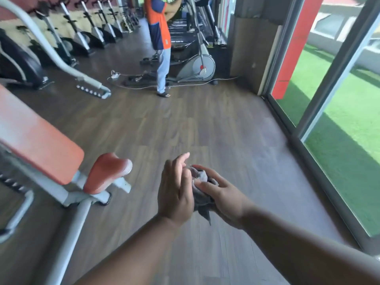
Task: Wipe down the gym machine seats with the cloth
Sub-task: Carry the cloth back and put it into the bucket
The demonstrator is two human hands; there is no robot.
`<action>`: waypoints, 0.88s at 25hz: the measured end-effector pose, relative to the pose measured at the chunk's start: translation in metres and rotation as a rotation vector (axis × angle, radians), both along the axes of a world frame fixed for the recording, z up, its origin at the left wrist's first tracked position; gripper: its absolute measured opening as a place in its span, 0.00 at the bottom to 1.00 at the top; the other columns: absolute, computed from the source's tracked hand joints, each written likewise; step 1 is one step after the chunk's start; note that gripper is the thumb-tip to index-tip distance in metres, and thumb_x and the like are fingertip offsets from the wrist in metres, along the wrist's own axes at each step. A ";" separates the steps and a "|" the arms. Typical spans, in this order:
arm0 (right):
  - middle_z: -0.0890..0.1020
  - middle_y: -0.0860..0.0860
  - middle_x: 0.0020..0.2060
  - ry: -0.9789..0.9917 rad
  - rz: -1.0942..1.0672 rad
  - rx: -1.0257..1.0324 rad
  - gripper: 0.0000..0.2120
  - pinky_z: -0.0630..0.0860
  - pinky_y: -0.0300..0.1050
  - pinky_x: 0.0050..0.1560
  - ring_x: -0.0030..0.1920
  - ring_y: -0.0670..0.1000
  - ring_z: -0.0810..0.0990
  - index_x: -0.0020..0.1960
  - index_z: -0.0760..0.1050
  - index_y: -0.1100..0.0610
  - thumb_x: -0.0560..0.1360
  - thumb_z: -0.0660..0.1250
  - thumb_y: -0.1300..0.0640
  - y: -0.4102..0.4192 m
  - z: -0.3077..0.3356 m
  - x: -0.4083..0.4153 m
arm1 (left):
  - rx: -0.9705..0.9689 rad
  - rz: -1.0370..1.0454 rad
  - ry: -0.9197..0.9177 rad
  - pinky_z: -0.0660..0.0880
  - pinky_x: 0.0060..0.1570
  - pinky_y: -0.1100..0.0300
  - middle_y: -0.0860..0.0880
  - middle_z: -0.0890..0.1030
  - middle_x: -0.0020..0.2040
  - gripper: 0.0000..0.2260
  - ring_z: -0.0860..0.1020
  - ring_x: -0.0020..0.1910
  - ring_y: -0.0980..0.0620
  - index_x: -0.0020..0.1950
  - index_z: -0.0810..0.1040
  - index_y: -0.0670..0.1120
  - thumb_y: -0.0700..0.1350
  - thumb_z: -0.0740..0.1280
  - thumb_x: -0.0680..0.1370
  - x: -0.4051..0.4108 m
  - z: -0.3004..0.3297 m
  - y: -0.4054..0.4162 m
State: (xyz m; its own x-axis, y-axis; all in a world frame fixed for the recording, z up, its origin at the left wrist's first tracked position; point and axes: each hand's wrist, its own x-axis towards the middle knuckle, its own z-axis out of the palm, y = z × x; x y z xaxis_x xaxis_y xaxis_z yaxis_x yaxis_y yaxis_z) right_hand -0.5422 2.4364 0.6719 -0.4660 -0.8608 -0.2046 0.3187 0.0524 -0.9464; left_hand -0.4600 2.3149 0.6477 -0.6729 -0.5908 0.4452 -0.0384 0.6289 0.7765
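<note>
Standing idle at the left edge of the wood floor (205, 130): orange bench pad (35, 140), then small orange seat (107, 171) on its white frame (67, 233), neither touched. Just right, over bare floor, left hand (174, 192) with fingers loosely spread, pressed against grey cloth (200, 190) without closing on it; right hand (220, 196) curled round the bunched cloth, one corner dangling below. Likely bunching a wiping pad; best done by folding flat, tucking in that loose corner, then carrying it left to the seat. Farther back, a person (160, 38) beside an elliptical machine (197, 64); glass door (329, 99) along the right edge.
</note>
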 end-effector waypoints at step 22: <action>0.76 0.41 0.51 1.403 0.352 0.345 0.16 0.75 0.43 0.43 0.46 0.46 0.76 0.63 0.70 0.39 0.76 0.65 0.46 -0.432 -0.016 -0.495 | -0.400 0.100 -0.782 0.76 0.56 0.55 0.57 0.78 0.65 0.28 0.78 0.62 0.53 0.71 0.73 0.57 0.69 0.58 0.77 -0.374 -0.011 -0.468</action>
